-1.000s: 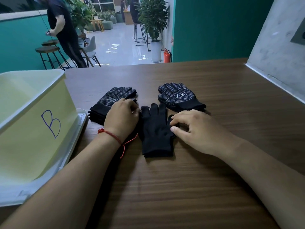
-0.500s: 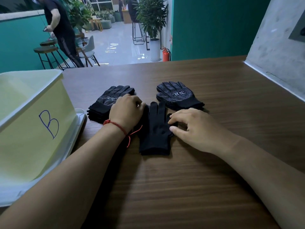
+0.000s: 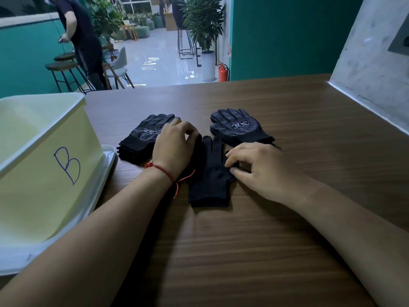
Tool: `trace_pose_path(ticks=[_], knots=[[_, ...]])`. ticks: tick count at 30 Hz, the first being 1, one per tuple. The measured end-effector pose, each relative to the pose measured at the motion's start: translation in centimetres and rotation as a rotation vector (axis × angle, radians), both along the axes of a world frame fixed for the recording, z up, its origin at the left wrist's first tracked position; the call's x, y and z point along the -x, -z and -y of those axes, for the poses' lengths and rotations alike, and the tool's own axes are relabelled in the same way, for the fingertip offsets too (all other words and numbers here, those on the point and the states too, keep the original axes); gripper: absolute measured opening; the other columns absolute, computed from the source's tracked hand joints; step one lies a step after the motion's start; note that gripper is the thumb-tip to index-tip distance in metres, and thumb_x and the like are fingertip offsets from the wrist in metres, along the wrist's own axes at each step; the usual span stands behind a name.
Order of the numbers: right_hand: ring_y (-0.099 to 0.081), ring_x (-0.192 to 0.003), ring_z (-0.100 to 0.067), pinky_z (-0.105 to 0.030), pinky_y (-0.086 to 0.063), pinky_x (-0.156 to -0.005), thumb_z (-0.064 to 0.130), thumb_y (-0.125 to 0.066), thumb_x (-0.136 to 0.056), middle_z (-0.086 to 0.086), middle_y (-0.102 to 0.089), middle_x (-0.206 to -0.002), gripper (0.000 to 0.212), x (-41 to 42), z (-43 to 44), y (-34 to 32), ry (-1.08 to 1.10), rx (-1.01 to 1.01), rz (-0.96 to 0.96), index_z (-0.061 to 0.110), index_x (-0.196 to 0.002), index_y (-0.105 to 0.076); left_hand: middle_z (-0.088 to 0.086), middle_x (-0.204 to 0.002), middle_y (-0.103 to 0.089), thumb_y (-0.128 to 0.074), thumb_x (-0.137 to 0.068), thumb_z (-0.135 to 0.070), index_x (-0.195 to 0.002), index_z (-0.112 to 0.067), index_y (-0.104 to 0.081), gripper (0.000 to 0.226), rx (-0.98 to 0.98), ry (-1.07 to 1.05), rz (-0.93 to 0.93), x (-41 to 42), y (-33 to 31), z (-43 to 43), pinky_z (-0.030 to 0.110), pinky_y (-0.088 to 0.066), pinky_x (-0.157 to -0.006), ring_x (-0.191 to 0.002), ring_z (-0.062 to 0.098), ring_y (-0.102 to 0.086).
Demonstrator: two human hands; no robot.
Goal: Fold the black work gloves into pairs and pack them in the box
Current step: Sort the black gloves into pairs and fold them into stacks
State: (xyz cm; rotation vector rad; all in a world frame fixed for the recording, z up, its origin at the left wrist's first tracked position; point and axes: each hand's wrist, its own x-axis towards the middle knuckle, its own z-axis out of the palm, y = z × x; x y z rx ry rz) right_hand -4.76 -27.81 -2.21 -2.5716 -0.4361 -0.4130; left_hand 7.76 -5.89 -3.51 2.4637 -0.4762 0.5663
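The box [image 3: 44, 151], pale yellow and marked "B", is standing at the left edge of the table [image 3: 287, 218]. Just beside it, 1 left stack of dotted gloves [image 3: 143, 134] is lying flat, cuffs toward the person. The left hand [image 3: 174, 147] is resting with curled fingers between that stack and the plain black glove [image 3: 210, 173]; whether it is gripping fabric cannot be told from this angle. The plain black glove is lying flat at table center, its fingers pointing away. Behind it, 1 right stack of dotted gloves [image 3: 236, 127] is lying palm up. The right hand [image 3: 259, 171] is pinching the plain glove's right edge between thumb and fingers. The 2 hands are working apart, 1 on each side of the glove.
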Motion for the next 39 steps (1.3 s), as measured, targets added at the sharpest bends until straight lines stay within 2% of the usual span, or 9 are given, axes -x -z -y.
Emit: trace_pose_path(ticks=[3,7,11,16,21,24,31,35,39], knots=[[-0.066,-0.109,-0.011,-0.034,-0.055,-0.093,0.009,-0.077,-0.087,0.019,-0.072,-0.114,0.025,0.3,0.2,-0.4,-0.172,0.017,-0.035,0.03,-0.1,-0.08,-0.003,-0.098,-0.065,-0.064,-0.1,-0.034,-0.092,-0.02,-0.074,0.019,0.108,0.005,0.036,0.4,-0.4,0.0,0.04,-0.051,-0.088,-0.093,0.023,-0.063],[-0.063,-0.11,-0.006,-0.026,-0.049,-0.098,0.016,-0.078,-0.087,0.023,-0.07,-0.116,0.026,0.8,0.0,-0.5,-0.278,0.081,-0.069,0.035,-0.105,-0.079,-0.001,-0.097,-0.072,-0.067,-0.1,-0.03,-0.093,-0.018,-0.075,0.016,0.162,-0.029,-0.005,-0.1,-0.4,0.1,0.035,-0.05,-0.088,-0.096,0.022,-0.066],[-0.065,-0.112,-0.004,-0.031,-0.051,-0.098,0.021,-0.08,-0.09,0.024,-0.072,-0.117,0.02,0.6,0.3,-0.5,-0.3,0.051,-0.07,0.035,-0.104,-0.081,0.0,-0.1,-0.08,-0.066,-0.1,-0.025,-0.105,-0.02,-0.08,0.016,0.108,-0.018,-0.073,0.0,-0.4,0.3,0.032,-0.053,-0.089,-0.097,0.022,-0.073],[-0.064,-0.115,-0.002,-0.038,-0.052,-0.101,0.027,-0.078,-0.096,0.025,-0.073,-0.12,0.013,0.6,0.7,-0.9,-0.313,0.067,-0.107,0.036,-0.105,-0.083,-0.007,-0.095,-0.078,-0.063,-0.1,-0.011,-0.109,-0.02,-0.074,0.017,0.34,0.041,-0.119,2.3,-1.1,-2.6,0.032,-0.06,-0.086,-0.089,0.009,-0.076],[-0.065,-0.115,-0.003,-0.035,-0.053,-0.098,0.03,-0.072,-0.101,0.028,-0.072,-0.121,0.013,0.4,0.8,-1.2,-0.337,0.111,-0.098,0.037,-0.107,-0.08,-0.01,-0.088,-0.075,-0.069,-0.096,-0.007,-0.099,-0.023,-0.074,0.017,0.159,0.199,-0.171,7.0,-1.1,-5.4,0.023,-0.056,-0.076,-0.078,0.01,-0.07],[-0.066,-0.114,-0.004,-0.036,-0.053,-0.097,0.03,-0.073,-0.1,0.027,-0.072,-0.121,0.012,0.4,0.9,-1.1,-0.331,0.125,-0.084,0.036,-0.108,-0.079,-0.01,-0.091,-0.074,-0.073,-0.096,-0.008,-0.099,-0.025,-0.074,0.017,0.056,0.393,-0.226,8.7,-1.6,-6.1,0.034,-0.056,-0.077,-0.086,0.014,-0.069],[-0.064,-0.112,-0.003,-0.037,-0.054,-0.096,0.031,-0.078,-0.094,0.028,-0.071,-0.118,0.022,0.2,0.6,-0.8,-0.286,0.115,-0.083,0.038,-0.114,-0.076,-0.017,-0.108,-0.064,-0.08,-0.09,-0.05,-0.108,-0.032,-0.075,0.026,-0.26,0.679,-0.059,10.2,-2.1,-4.3,0.03,-0.051,-0.09,-0.102,0.009,-0.06],[-0.063,-0.116,-0.004,-0.038,-0.054,-0.097,0.031,-0.077,-0.094,0.028,-0.07,-0.118,0.02,0.0,0.6,-0.4,-0.287,0.113,-0.067,0.038,-0.113,-0.076,-0.015,-0.103,-0.068,-0.078,-0.097,-0.031,-0.102,-0.029,-0.079,0.006,-0.145,0.713,-0.091,9.8,-1.4,-3.8,0.033,-0.052,-0.088,-0.099,0.011,-0.063],[-0.065,-0.114,-0.005,-0.036,-0.053,-0.098,0.022,-0.078,-0.092,0.022,-0.073,-0.114,0.016,0.0,0.3,0.0,-0.282,0.036,-0.041,0.032,-0.105,-0.08,-0.008,-0.102,-0.071,-0.08,-0.095,-0.016,-0.103,-0.021,-0.081,0.009,0.016,0.7,-0.212,9.9,-1.4,-4.1,0.031,-0.054,-0.089,-0.101,0.018,-0.069]])
